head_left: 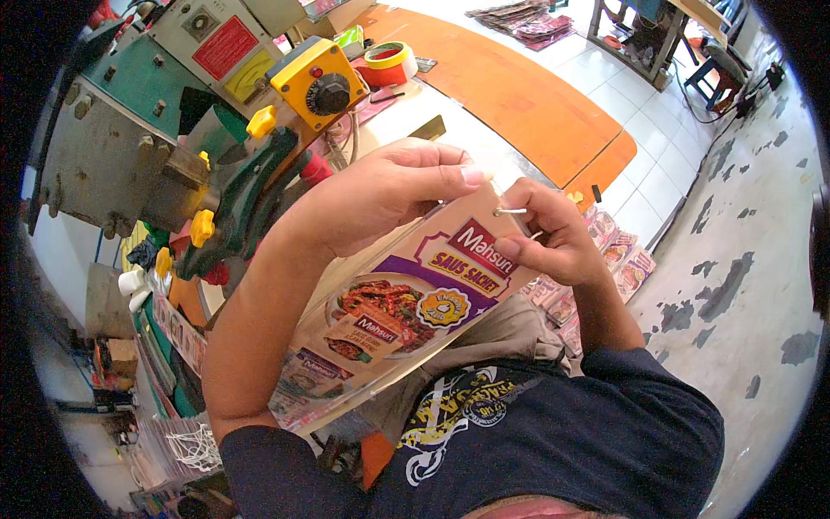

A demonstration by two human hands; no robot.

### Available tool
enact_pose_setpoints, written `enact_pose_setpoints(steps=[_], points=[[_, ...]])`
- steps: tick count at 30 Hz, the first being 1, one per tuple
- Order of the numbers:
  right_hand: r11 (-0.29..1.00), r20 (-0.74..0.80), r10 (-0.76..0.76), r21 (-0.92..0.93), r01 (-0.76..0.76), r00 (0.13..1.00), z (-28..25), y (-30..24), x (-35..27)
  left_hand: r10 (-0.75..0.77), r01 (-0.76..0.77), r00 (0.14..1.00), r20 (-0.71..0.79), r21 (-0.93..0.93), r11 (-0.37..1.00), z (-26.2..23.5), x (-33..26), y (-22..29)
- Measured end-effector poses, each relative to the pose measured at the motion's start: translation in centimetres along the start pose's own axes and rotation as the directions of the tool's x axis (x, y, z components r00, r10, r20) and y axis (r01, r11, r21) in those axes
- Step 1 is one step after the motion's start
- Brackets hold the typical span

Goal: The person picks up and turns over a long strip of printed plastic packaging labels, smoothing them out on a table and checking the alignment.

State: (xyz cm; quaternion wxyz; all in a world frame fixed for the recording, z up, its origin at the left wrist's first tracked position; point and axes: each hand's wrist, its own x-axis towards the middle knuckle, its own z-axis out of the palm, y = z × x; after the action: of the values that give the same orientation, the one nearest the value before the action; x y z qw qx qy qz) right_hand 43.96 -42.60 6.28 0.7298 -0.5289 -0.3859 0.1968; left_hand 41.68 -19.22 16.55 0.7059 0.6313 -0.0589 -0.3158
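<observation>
My left hand (pixel 389 195) grips the top edge of a stack of printed cardboard cards (pixel 406 298), purple and cream with food pictures, held tilted over my lap. My right hand (pixel 549 233) pinches the cards' upper right corner. A thin metal ring (pixel 510 210) passes through that corner, right at my right fingertips. The lower end of the stack reaches down by my left elbow.
A green and grey machine (pixel 173 112) with a yellow control box (pixel 316 82) and yellow knobs stands at the left. Behind it lie an orange table (pixel 519 95) and tape rolls (pixel 389 60). More printed cards (pixel 618 255) lie on the tiled floor at the right.
</observation>
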Motion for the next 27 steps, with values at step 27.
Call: enact_pose_setpoints(steps=[27], points=[[0.976,-0.292,-0.146,-0.199,0.089,0.945,1.9,0.9,-1.2,0.233,-0.087,0.959,-0.164,0.612,0.786,1.3,-2.6,1.2]])
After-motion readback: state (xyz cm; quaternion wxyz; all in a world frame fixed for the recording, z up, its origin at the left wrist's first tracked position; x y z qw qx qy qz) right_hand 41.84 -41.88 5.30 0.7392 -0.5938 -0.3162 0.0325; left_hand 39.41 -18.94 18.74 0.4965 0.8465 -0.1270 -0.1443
